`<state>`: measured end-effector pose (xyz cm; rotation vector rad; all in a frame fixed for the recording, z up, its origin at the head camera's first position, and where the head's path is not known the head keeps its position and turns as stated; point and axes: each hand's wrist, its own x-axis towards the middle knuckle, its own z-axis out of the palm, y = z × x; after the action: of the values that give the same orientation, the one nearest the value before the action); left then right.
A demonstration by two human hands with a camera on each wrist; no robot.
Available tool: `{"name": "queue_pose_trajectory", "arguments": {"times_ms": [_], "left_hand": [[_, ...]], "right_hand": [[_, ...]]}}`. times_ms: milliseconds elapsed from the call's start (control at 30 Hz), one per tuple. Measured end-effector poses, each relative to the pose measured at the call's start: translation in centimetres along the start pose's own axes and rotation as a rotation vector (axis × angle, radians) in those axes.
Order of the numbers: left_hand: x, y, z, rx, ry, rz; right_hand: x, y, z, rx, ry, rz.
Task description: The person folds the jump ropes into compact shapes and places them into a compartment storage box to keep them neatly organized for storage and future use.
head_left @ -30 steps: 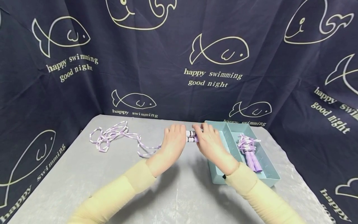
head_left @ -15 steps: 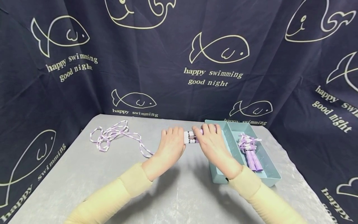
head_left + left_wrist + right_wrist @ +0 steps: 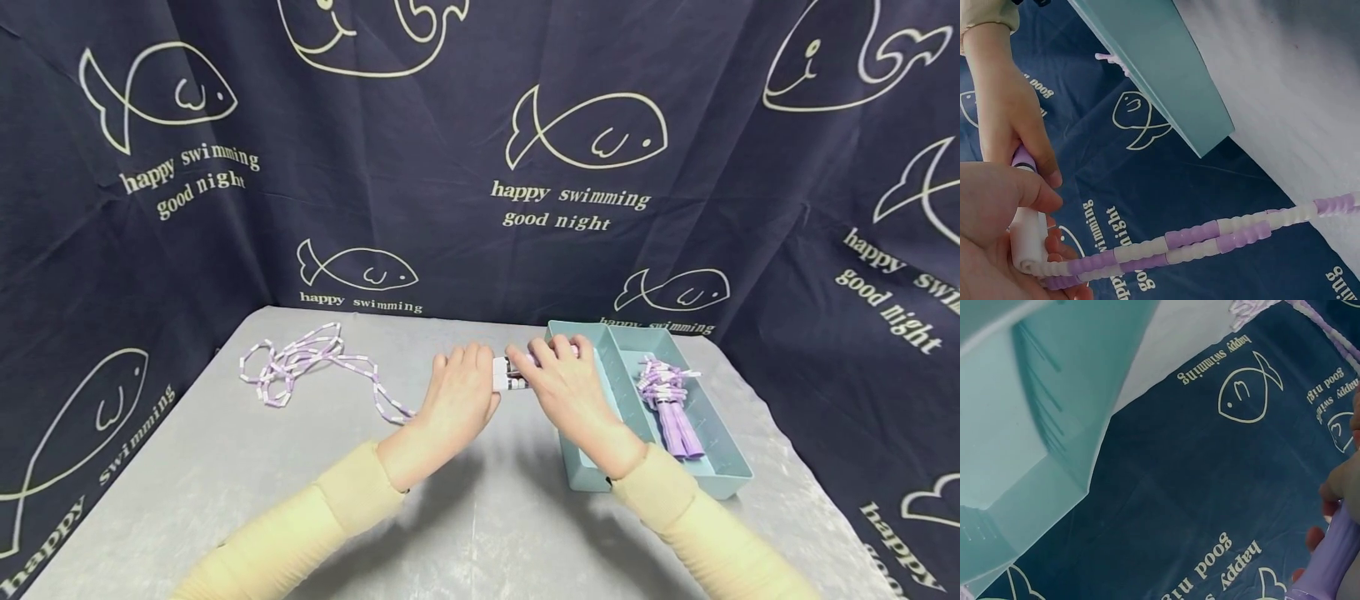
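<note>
My left hand grips the white ends of a jump rope's two handles, held side by side above the table. Around their purple parts, my right hand curls its fingers. In the left wrist view a white handle end lies between the left thumb and fingers, and two strands of purple-and-white beaded rope run out from it. A purple handle shows at the right wrist view's lower right. The rest of that rope lies in loose loops on the table's left side.
A teal two-compartment box stands right of the hands, partly behind the right hand. Its right compartment holds a second jump rope, bundled with its purple handles together. A dark fish-print curtain hangs behind the grey table.
My left hand has moved slightly left and toward me. More of the white handle ends shows between the hands, and the handles have turned a little. The nearest rope stretch has shifted toward the left wrist.
</note>
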<state>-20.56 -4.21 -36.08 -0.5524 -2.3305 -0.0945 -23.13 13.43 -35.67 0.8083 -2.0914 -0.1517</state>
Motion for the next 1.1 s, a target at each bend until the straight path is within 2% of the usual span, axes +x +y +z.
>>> {"name": "queue_pose_trajectory", "arguments": {"times_ms": [100, 200, 367, 500, 667, 833, 1000, 1100], "left_hand": [[0.0, -0.2, -0.2, -0.022, -0.024, 0.007], [0.2, -0.5, -0.7, -0.085, -0.074, -0.001], [0.2, -1.7, -1.6, -0.204, -0.125, -0.027], [-0.5, -3.1, -1.5, -0.258, -0.158, -0.059], [-1.9, -4.9, -0.6, -0.315, -0.257, -0.108], [-3.5, -6.7, 1.0, -0.335, -0.335, -0.125], [-4.5, -8.6, 2.4, -0.364, -0.387, -0.107], [-4.7, -9.6, 3.3, -0.387, -0.446, -0.09]], "right_hand": [[0.1, 0.0, 0.0, -0.01, 0.011, -0.005], [0.2, 0.2, 0.0, -0.022, 0.047, -0.007], [0.6, 0.9, -0.5, -0.047, 0.148, -0.007], [0.5, 1.8, -1.0, -0.041, 0.142, 0.009], [0.3, 2.9, -1.5, -0.049, 0.101, 0.034], [0.4, 4.2, -2.2, -0.055, 0.12, 0.061], [1.2, 5.5, -3.4, -0.079, 0.176, 0.09], [1.8, 6.4, -4.4, -0.086, 0.189, 0.109]]}}
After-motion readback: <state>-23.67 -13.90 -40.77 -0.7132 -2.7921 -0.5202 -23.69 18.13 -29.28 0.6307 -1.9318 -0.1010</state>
